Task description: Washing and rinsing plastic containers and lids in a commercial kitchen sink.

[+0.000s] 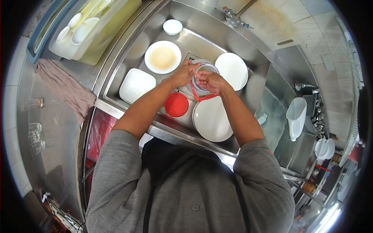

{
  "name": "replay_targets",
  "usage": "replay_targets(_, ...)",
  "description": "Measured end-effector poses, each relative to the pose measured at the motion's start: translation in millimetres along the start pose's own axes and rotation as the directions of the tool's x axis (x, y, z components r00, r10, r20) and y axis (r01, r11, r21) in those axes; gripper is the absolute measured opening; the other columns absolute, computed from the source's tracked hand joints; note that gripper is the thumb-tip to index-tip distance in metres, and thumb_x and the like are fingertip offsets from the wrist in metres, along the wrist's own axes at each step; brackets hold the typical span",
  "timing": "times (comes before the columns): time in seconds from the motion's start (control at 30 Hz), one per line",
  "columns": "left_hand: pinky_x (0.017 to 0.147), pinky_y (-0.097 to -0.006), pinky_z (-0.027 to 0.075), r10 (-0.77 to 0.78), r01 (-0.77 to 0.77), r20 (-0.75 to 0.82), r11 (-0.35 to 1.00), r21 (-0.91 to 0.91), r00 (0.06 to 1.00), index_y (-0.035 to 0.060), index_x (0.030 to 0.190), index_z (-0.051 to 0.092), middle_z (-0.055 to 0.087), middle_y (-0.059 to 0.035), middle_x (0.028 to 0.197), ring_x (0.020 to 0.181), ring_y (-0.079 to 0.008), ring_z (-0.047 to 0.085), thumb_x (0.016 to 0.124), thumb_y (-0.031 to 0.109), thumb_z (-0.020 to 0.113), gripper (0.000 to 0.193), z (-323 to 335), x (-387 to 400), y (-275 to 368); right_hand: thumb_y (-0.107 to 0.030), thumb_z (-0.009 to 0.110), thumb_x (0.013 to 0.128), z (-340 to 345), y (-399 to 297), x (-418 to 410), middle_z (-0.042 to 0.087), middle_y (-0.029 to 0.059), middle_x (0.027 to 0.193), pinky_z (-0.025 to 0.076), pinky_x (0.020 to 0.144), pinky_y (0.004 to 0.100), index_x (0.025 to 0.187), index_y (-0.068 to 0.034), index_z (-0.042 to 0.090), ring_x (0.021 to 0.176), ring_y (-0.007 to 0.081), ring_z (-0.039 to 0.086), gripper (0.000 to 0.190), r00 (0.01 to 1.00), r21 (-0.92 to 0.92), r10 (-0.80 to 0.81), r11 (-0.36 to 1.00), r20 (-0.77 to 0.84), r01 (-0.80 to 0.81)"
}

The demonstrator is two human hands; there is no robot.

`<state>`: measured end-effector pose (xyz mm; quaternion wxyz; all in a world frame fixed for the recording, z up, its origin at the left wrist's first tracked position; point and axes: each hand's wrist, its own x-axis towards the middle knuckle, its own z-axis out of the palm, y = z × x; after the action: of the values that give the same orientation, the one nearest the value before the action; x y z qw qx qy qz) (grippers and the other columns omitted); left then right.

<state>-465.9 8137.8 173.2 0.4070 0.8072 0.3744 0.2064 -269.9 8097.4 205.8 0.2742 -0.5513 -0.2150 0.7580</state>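
Note:
In the steel sink basin (201, 39) stands a clear plastic jar (201, 85) with a wide round mouth and a red carrying handle (201, 98). My left hand (188, 73) grips the left side of its rim. Over the mouth, my right hand (211, 82) has its fingers curled; whether they pinch anything is hidden. A round red lid or shallow dish (176, 104) lies nearer my body. Around the jar are a round white plate (231, 71), stacked white plates (212, 119), a white dish with cloudy liquid (163, 57), a squarish white dish (137, 86) and a small white bowl (172, 27).
A translucent bin (96, 49) with white dishes stands at left, near a brown cloth (65, 87). Several glasses (38, 142) are on the counter's far left. The right basin (271, 96) holds water; a cut white jug (296, 118) sits beyond it. A tap (233, 19) is on the back wall.

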Motion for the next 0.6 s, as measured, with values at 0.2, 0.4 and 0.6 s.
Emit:
replay_targets(0.2,0.098,-0.0368,0.046,0.006,-0.005,0.016,0.999,-0.044,1.000,0.0235,0.143,0.053,0.042,-0.0173,0.128,0.106,-0.0297,0.054,0.099,0.008,0.048,0.047,0.8,1.4,-2.1,-0.016,0.062,0.098,-5.0,-9.0,-9.1,0.067,0.0005,0.091,0.051,0.076,0.0256,0.105,-0.008,0.069,0.080,0.0112,0.060,0.013,0.994,-0.395,0.045,0.919,0.102,-0.001)
replay_targets(0.4,0.103,-0.0380,0.043,-0.050,0.055,0.105,0.998,-0.043,0.993,0.0237,0.143,0.052,0.041,-0.0179,0.137,0.115,-0.0321,0.054,0.101,0.016,0.048,0.043,-0.3,2.6,2.4,-0.023,0.067,0.086,-1.1,-36.0,-21.0,0.071,0.0099,0.092,0.051,0.078,0.0369,0.098,-0.010,0.074,0.089,0.0231,0.067,0.019,0.938,-0.977,0.289,-0.034,0.193,0.212)
replay_targets(0.6,0.108,-0.0394,0.041,-0.135,0.134,0.107,0.991,0.019,0.985,0.0223,0.141,0.054,0.043,-0.0180,0.144,0.127,-0.0325,0.050,0.102,0.025,0.046,0.040,-10.0,10.5,9.1,-0.014,0.065,0.083,-22.4,-29.5,29.1,0.072,0.0124,0.097,0.052,0.078,0.0416,0.095,-0.008,0.074,0.091,0.0281,0.068,0.016,0.959,-0.917,0.067,-0.282,0.274,0.282)
